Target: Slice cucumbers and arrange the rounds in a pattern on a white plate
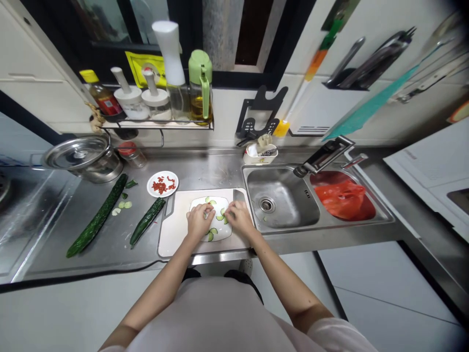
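slices: lying on plate, looking light, bendy, prob. slippery; best pinched by edges
L hand: curling over plate, can't tell if gripping
R hand: bunching fingertips by slices, grip unclear

A single camera on the head of the person I watch looks forward and steeply down past a near, pale, short-sleeved shirt to a black-framed glass window on the far side. A bare left hand and bare right hand sit mid-view near the lens. The wide sweep runs from a round, lidded steel pot at left to a white, boxy appliance at right.
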Action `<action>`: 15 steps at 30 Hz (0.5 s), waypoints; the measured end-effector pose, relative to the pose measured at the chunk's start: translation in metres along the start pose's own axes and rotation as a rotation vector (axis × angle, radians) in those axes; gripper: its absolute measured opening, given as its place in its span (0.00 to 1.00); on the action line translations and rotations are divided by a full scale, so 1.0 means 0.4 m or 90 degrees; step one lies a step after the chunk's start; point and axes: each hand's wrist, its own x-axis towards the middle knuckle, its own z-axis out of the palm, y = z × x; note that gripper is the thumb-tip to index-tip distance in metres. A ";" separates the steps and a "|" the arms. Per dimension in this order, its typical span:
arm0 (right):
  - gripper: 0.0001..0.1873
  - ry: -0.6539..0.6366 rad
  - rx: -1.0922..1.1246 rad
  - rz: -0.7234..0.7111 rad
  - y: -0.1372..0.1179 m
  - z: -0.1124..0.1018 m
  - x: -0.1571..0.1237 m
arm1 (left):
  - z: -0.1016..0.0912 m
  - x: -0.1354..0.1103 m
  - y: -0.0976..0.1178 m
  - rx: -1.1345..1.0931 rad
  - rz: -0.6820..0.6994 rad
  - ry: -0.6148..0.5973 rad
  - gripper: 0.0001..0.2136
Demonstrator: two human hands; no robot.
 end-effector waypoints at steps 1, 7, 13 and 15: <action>0.09 0.000 -0.017 0.007 0.006 0.011 -0.009 | 0.009 0.000 0.002 0.031 -0.001 -0.020 0.08; 0.09 -0.010 -0.061 0.018 0.020 0.047 -0.024 | 0.056 0.008 0.014 0.128 -0.006 -0.089 0.07; 0.09 -0.014 -0.079 0.010 0.024 0.059 -0.020 | 0.085 0.017 0.021 0.156 0.009 -0.108 0.07; 0.09 -0.020 -0.084 0.010 0.024 0.060 -0.019 | 0.093 0.019 0.022 0.160 0.013 -0.109 0.07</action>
